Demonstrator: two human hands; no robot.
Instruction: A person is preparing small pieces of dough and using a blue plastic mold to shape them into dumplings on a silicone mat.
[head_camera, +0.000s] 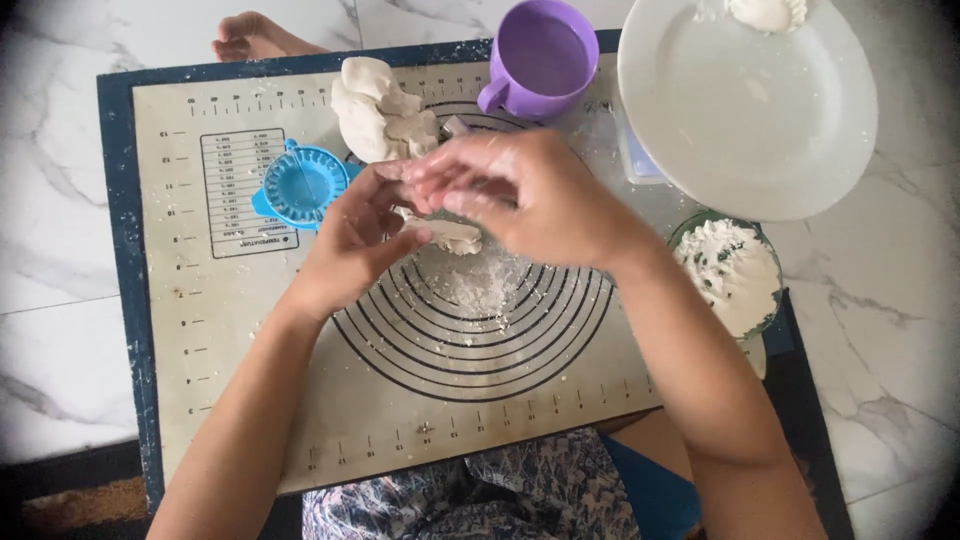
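Both hands meet over the middle of the mat, and the grip is a shared one: the left hand (350, 245) cups a small piece of dough (447, 235) from below with its fingers curled up around it, while the right hand (520, 195) lies over the top, fingers bent down and pinching at the dough's edge. Most of the piece is hidden between the two hands; only a pale, floury flap shows beneath the right fingers, held just above the mat.

In the head view, the pastry mat (230, 340) is beige with a dark blue border and printed black rings, and it lies on a white marble floor (60, 200). A scatter of flour (470, 290) sits on the rings just near of the hands. Far of the hands, a larger lump of dough (380, 110) rests on the mat, with a blue round dumpling press (300, 185) just to its left. A purple mug (540, 55) stands at the far edge, right of the lump. To the right, a white plate (750, 130) carries a shaped white dumpling (765, 12) at its far rim. Near of the plate, a small bowl of flour (730, 275) sits at the mat's right edge. A bare foot (250, 38) shows beyond the far left corner.
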